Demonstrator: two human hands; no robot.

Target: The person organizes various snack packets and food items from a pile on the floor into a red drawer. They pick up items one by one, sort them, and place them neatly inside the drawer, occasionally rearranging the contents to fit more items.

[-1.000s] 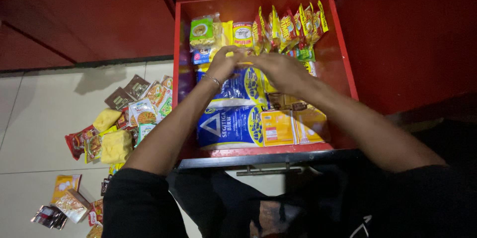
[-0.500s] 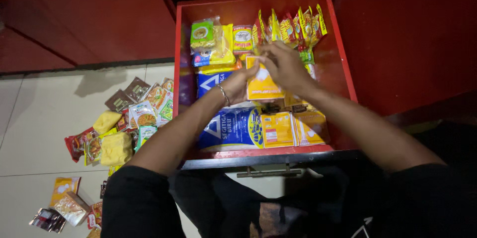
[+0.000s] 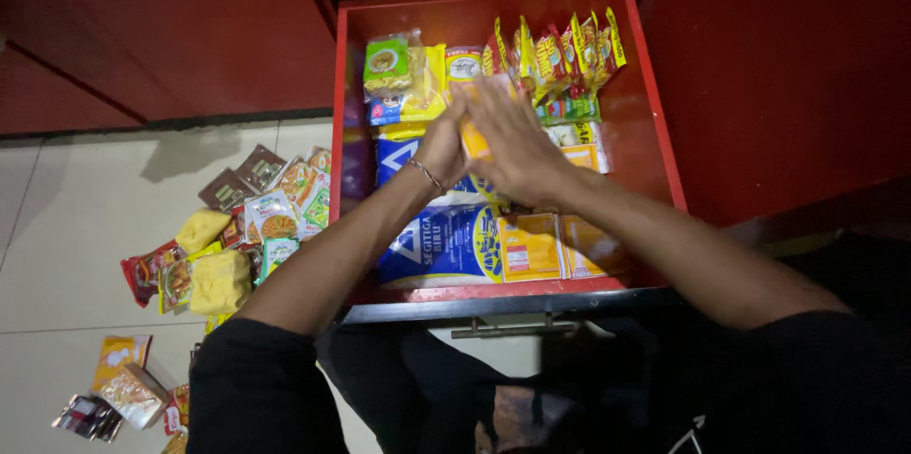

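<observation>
Hands (image 3: 493, 141) mostly hide yellow packet (image 3: 472, 143) in drawer (image 3: 655, 131).

Both hands met over the open red drawer (image 3: 655, 146): the left hand (image 3: 443, 143) and right hand (image 3: 512, 136) pressed a yellow packet (image 3: 474, 141) between them. Blue flour bags (image 3: 441, 247) lay below; loose sachets (image 3: 275, 198) covered the floor (image 3: 85, 198).

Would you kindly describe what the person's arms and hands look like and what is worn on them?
Both forearms are bare, with black sleeves covering the upper arms. The left hand has a thin metal bracelet at the wrist. The right hand shows no gloves or jewellery.
</observation>
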